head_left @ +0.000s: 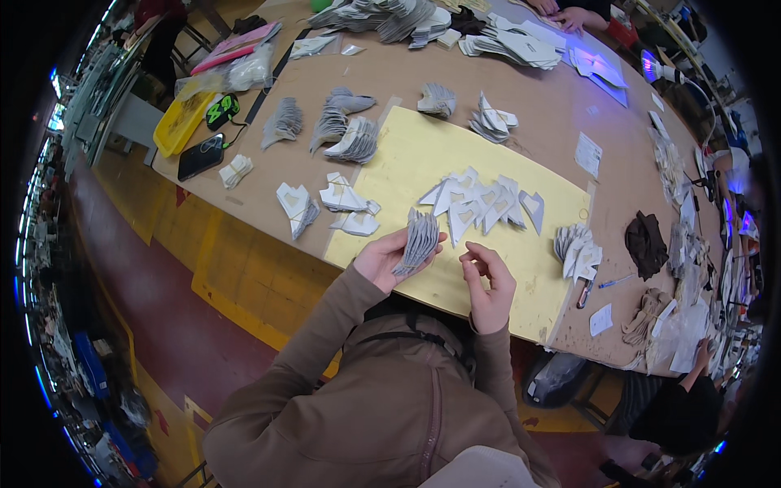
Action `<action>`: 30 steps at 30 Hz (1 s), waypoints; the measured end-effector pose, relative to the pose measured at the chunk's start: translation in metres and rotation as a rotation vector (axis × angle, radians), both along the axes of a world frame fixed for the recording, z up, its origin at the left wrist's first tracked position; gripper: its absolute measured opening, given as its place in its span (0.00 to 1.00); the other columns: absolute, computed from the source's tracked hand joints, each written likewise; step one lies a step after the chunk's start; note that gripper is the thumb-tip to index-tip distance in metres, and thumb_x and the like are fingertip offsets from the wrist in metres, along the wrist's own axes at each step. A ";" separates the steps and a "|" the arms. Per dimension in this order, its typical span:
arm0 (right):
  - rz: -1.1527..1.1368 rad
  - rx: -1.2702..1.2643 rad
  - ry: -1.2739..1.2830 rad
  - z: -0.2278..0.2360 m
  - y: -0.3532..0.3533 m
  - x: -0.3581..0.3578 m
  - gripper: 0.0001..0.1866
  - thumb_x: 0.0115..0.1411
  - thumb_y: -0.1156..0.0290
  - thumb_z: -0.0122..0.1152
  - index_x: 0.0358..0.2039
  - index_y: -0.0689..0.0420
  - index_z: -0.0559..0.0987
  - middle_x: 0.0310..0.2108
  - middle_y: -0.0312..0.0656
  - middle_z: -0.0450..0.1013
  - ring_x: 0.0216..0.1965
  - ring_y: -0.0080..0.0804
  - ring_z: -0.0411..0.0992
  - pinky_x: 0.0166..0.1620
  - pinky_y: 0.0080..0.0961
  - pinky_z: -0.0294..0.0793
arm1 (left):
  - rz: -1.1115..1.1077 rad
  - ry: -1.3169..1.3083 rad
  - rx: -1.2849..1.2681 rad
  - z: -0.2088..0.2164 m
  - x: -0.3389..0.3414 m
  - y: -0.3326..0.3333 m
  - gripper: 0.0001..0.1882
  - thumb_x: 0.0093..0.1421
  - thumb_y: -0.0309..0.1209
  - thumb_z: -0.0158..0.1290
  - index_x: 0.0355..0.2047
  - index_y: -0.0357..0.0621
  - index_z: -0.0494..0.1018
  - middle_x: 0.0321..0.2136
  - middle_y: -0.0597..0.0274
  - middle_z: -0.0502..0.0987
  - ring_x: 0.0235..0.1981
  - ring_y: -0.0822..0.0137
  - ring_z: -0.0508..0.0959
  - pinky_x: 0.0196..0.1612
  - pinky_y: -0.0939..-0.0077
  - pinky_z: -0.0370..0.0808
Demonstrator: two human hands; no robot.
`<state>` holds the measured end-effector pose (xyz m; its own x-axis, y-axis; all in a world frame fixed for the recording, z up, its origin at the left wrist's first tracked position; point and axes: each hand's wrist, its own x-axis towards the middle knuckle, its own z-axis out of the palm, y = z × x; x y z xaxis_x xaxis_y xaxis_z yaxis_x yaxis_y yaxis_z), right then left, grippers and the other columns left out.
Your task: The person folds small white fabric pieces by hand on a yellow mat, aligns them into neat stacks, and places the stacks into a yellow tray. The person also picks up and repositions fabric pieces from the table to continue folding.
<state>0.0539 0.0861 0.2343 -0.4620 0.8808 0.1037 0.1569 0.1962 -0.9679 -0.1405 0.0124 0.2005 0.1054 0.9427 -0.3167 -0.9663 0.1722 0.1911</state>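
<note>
My left hand is closed around a stack of grey-white cut pieces, held on edge above the front of a yellow sheet. To the right of that stack, my right hand hovers apart from it, its fingers loosely curled with a gap to the thumb and nothing visible between them. Just beyond both hands, a spread cluster of white angular pieces overlaps on the sheet, some with cut-out openings. Left of my left hand lie banded white pieces and another small bundle.
Grey stacks stand farther left, near a phone and a yellow tray. At right are a pile of pieces, a pen and a dark cloth. Another person's hands work at the far edge.
</note>
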 end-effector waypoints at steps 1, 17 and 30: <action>-0.010 0.001 0.009 0.001 0.001 0.000 0.13 0.59 0.81 0.60 0.46 0.63 0.78 0.33 0.41 0.75 0.27 0.22 0.68 0.33 0.19 0.70 | -0.009 -0.122 0.022 0.001 0.000 0.003 0.24 0.72 0.31 0.32 0.63 0.26 0.52 0.62 0.39 0.61 0.58 0.51 0.70 0.62 0.63 0.70; -0.033 0.075 0.004 0.014 0.003 0.006 0.09 0.59 0.82 0.59 0.41 0.65 0.80 0.31 0.43 0.75 0.28 0.26 0.71 0.34 0.21 0.71 | -0.138 -0.530 -0.131 0.012 0.007 0.013 0.25 0.72 0.33 0.31 0.65 0.31 0.51 0.64 0.39 0.57 0.65 0.49 0.63 0.65 0.52 0.65; 0.095 0.227 -0.165 0.006 0.009 0.013 0.07 0.53 0.81 0.65 0.34 0.64 0.82 0.28 0.42 0.75 0.28 0.34 0.75 0.31 0.25 0.74 | -0.356 0.798 0.120 0.003 0.025 0.003 0.25 0.68 0.29 0.48 0.63 0.36 0.59 0.53 0.59 0.71 0.53 0.72 0.71 0.55 0.75 0.70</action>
<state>0.0668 0.0950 0.2403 -0.5678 0.7959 0.2098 0.2790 0.4259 -0.8607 -0.1153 0.0151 0.2031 0.1894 0.9276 -0.3220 -0.4294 0.3732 0.8224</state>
